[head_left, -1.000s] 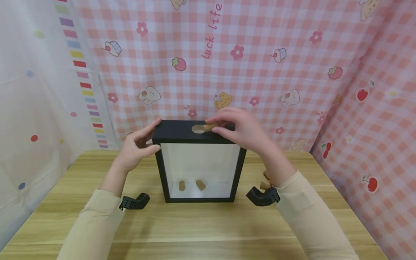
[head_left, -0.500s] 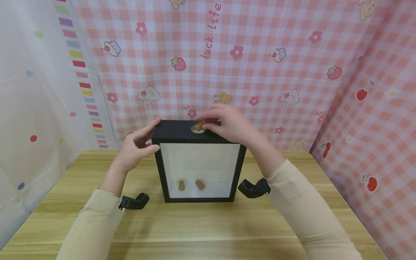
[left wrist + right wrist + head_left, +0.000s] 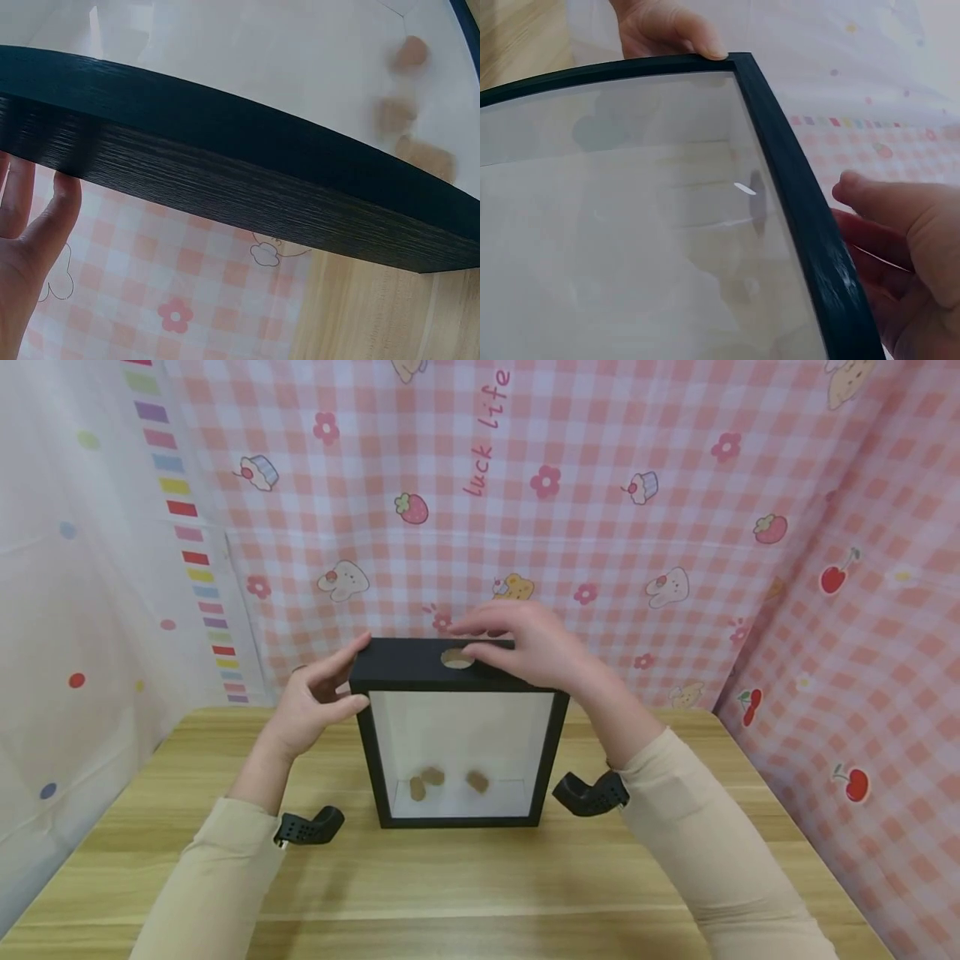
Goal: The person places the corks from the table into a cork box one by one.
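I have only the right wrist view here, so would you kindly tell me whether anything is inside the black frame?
Observer: Yes, the head view shows three brown corks low inside the frame, somewhat blurred.
Operator: Thank you. Does the frame's top have an opening, as I see none from here?
Observer: It does: in the head view an oval hole shows in the top, by the thumb of the right hand.
Operator: I see the other thumb at a corner; where is that hand's forefinger, please?
Observer: In the head view, the forefinger of the left hand reaches the back corner of the top.
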Available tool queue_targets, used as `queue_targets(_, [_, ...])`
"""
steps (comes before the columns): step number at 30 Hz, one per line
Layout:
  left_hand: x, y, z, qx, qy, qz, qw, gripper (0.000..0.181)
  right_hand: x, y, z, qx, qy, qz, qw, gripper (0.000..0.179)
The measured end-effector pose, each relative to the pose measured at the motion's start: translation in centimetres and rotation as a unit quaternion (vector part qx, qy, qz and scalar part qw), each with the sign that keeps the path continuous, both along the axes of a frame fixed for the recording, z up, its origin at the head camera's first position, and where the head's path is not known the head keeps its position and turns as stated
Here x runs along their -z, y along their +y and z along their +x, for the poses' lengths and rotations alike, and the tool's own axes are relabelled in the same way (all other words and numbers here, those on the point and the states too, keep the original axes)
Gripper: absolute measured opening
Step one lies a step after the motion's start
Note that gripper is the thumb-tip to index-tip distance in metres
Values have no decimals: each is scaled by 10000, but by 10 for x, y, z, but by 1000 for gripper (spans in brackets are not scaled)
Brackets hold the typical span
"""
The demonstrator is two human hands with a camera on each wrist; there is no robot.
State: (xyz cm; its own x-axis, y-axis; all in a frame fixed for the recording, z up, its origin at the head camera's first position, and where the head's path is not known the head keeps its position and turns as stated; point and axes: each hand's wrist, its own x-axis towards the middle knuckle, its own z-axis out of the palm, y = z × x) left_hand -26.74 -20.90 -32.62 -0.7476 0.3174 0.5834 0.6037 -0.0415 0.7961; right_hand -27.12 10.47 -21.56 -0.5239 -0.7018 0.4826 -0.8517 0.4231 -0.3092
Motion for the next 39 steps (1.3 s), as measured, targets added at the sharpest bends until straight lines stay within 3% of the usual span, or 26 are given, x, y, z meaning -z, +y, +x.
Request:
queue_targets(12, [1,0,0,24,-13,15,10000,68,-4,45,23,-255,85,-1040,9942,35])
queue_targets(18, [1,0,-1,7,-9,0,10000,68,4,71,32,-242,295,-1211,9919,39])
queue_targets(26, [2,-1,-2,-35,-21,9,10000,68,20,106,47,-37,176,-1088,9939,48])
queue_targets(32, [1,-1,-2,-16,8,8,10000,68,39,132,58,388,49,-1146,9926,56])
queue_targets(39, [1,0,-2,16,-5,35,10000,68,71,162,65,814,-618,-1524,9830,59])
